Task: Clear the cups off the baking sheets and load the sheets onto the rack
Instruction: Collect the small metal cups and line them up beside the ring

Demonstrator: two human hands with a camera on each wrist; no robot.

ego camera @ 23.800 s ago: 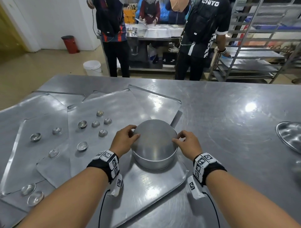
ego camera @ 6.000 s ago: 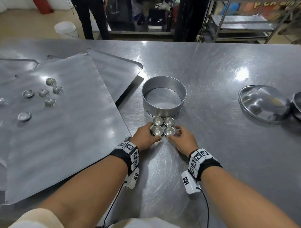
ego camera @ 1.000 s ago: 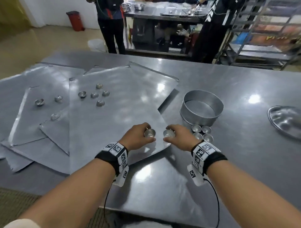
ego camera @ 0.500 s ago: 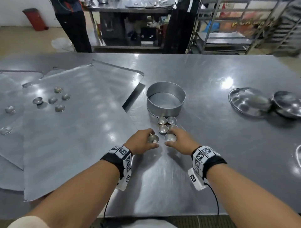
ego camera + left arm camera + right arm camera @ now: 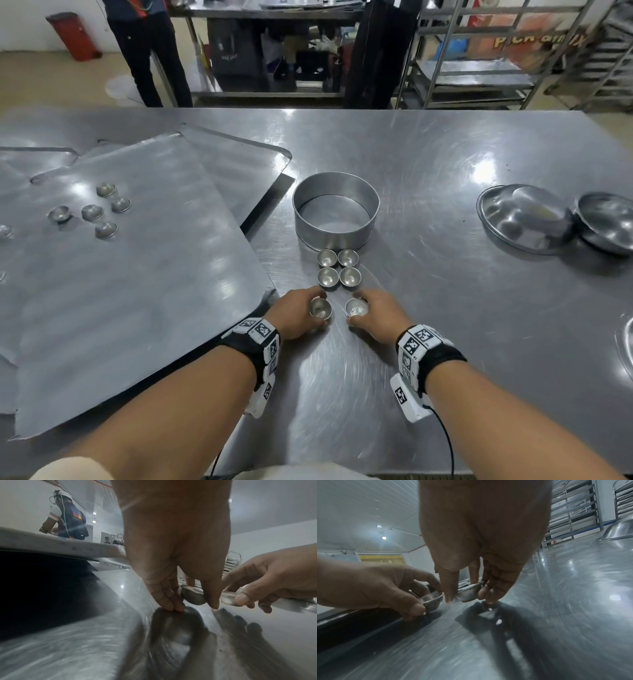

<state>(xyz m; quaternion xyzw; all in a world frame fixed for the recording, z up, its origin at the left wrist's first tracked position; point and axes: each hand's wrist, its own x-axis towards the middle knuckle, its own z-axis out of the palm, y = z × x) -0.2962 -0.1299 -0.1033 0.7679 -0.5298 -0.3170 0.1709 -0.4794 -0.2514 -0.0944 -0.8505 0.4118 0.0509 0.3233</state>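
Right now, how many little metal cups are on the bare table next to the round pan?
6. Four sit in a square below the round pan; the left hand and right hand each hold one on the table.

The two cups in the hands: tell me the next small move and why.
Probably set them down as a third row. The left hand pinches one cup and the right hand another, just short of the four cups lined up before the round pan.

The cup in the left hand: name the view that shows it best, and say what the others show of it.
The head view: the cup sits open-side up in the left hand, its whole rim clear. The left wrist view shows only its side behind the thumb. The right wrist view shows its rim and wall side-on.
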